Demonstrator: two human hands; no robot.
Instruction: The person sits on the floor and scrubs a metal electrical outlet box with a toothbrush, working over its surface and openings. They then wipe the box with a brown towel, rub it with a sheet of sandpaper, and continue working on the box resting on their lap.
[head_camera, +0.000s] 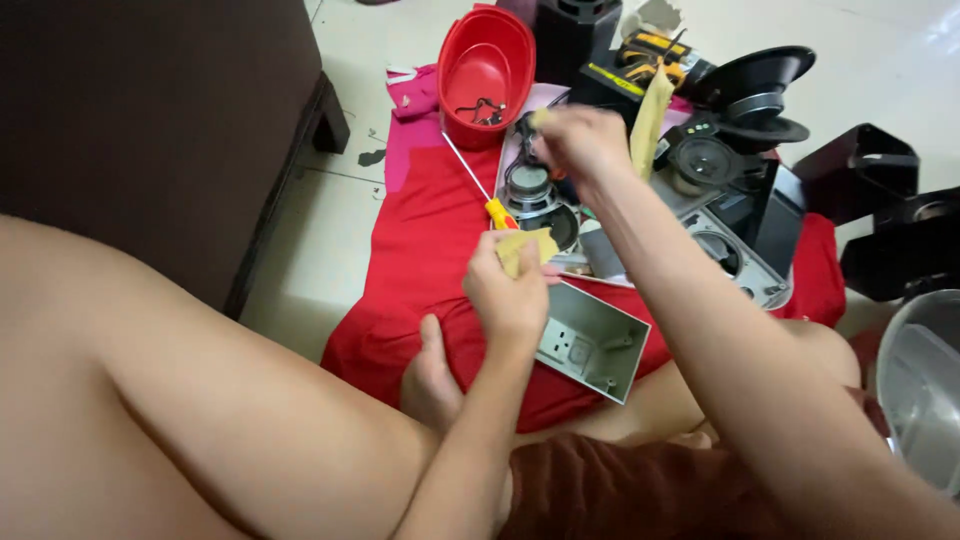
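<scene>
Left hand (508, 295): you pinch a yellow pad (527, 250) above the grey box (590, 345).
Right hand (580, 140): closed on something small, beyond the box; what it is, I cannot tell.
Next: likely steady the box before wiping.

Both forearms are bare to the elbow and beyond, with no sleeves in view. The left hand (510, 300) and right hand (580, 142) carry no gloves, rings or watch. The legs are bare. A dark reddish-brown garment (620, 495), apparently shorts, covers the lap.

Pale tiled floor (330, 215); red cloth (430, 250) spread on it, black speaker housings (860, 170) beside.
</scene>
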